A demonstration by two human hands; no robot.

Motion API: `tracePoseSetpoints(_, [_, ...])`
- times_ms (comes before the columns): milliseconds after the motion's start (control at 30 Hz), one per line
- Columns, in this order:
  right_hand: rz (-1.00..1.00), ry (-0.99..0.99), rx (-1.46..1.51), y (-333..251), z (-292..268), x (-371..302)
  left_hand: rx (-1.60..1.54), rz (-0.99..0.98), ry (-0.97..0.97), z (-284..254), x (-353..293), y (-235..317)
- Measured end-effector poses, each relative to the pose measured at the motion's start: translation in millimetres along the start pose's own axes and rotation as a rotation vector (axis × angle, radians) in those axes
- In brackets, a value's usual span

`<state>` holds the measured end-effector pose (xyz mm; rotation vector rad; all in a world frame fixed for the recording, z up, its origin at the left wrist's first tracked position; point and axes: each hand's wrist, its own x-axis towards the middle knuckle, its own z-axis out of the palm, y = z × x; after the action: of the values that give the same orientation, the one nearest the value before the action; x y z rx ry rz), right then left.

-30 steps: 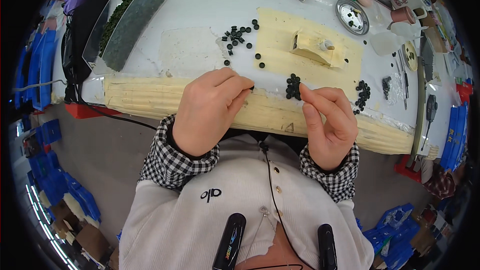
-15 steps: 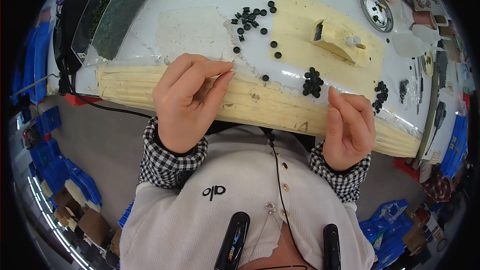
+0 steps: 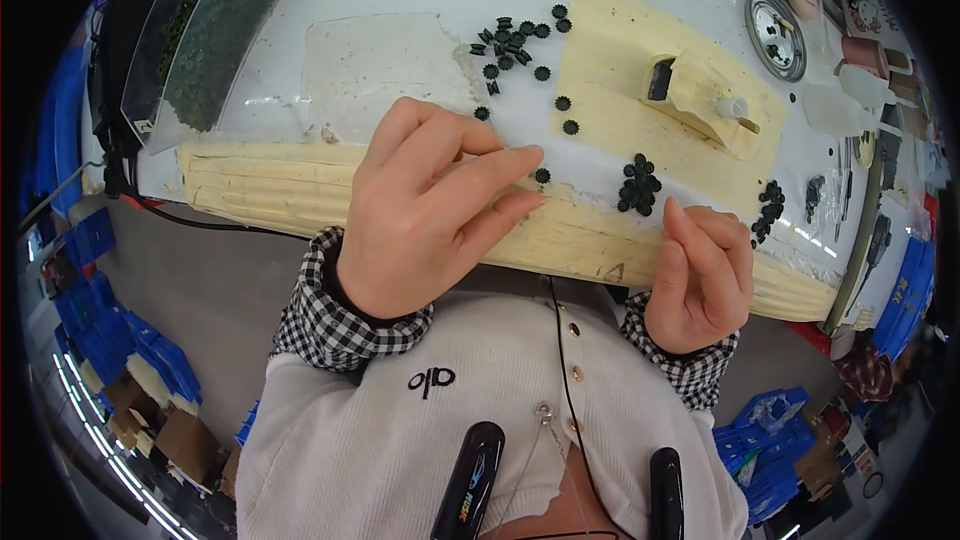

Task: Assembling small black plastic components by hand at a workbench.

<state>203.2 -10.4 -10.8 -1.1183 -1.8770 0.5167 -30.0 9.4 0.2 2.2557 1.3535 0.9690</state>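
Observation:
My left hand (image 3: pixel 425 208) reaches over the table's near edge, thumb and forefinger apart on either side of a small black toothed wheel (image 3: pixel 542 176). That wheel seems to lie on the table rather than in the fingers. At the right, my right hand (image 3: pixel 702 280) hovers by the edge with thumb and forefinger pressed together; whatever they hold, if anything, is too small or hidden to make out. A clump of black toothed pieces (image 3: pixel 639 186) lies just beyond its fingertips. Farther back is a loose scatter of similar black wheels (image 3: pixel 506 44).
A tape-wrapped block (image 3: pixel 700 105) with a white nozzle-like piece stands on a yellow sheet (image 3: pixel 605 40). Another black pile (image 3: pixel 769 212) lies right of my right hand. A round metal dish (image 3: pixel 775 35) sits far right; clear trays (image 3: pixel 235 40) of dark green bits stand far left.
My left hand has moved right to the lone black wheel, and its thumb and forefinger have parted. My right hand keeps its pinch in nearly the same place. The view has shifted slightly.

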Motion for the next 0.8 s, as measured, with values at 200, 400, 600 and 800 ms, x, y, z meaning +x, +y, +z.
tracePoseSetpoints(200, [0.012,0.001,0.011,-1,-1,1,-0.018,0.016,-0.046,9,1,0])
tracePoseSetpoints(400, [0.037,0.001,0.019,-5,-2,2,-0.33,-0.189,0.169,-3,-5,3])
tracePoseSetpoints(600, [0.049,0.033,0.03,-8,-1,-2,-0.442,-0.196,0.364,-9,0,11])
tracePoseSetpoints(800, [0.06,0.054,0.024,-9,0,-5,-0.42,-0.141,0.423,-9,0,12])
